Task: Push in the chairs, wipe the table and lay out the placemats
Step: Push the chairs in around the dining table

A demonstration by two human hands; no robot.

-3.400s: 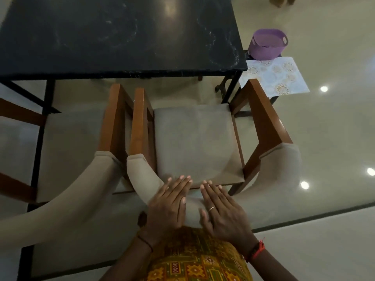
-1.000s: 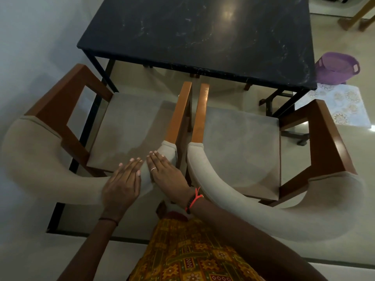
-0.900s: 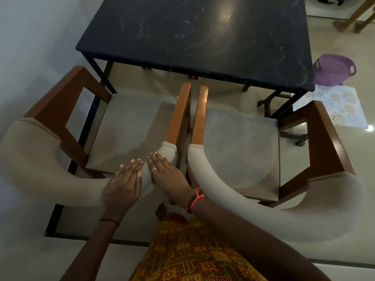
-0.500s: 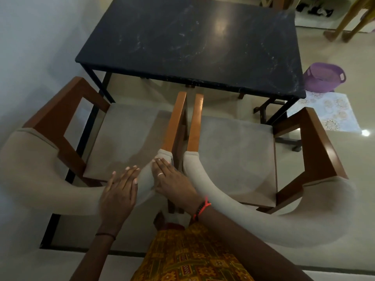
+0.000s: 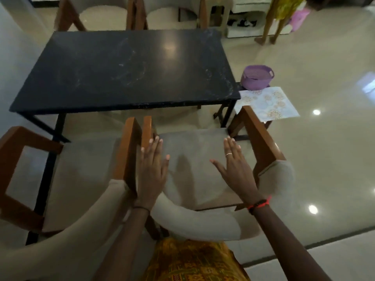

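We see both hands out over the right chair [image 5: 203, 226]; left hand [image 5: 151, 173] flat, fingers straight and together, thumb out, holding nothing; it lies along that chair's left wooden armrest, and we cannot tell if it touches the wood; right hand [image 5: 236, 171] also flat and spread, nothing in it, above the seat cushion near the right armrest; contact with the cushion unclear; ring on one finger, red thread band at the wrist. Left chair [image 5: 81, 179] stands just beside the right one, inner armrests nearly touching; both seats sit out in front of the table [image 5: 125, 69], only the armrest tips reaching its near edge. Table top is dark and glossy with pale smears. Placemat [image 5: 269, 103], pale with round floral prints, lies just off the table's right end, below top level; purple basket [image 5: 257, 76] right behind it, edges touching. Far chairs [image 5: 166, 15] stand along the table's opposite side.
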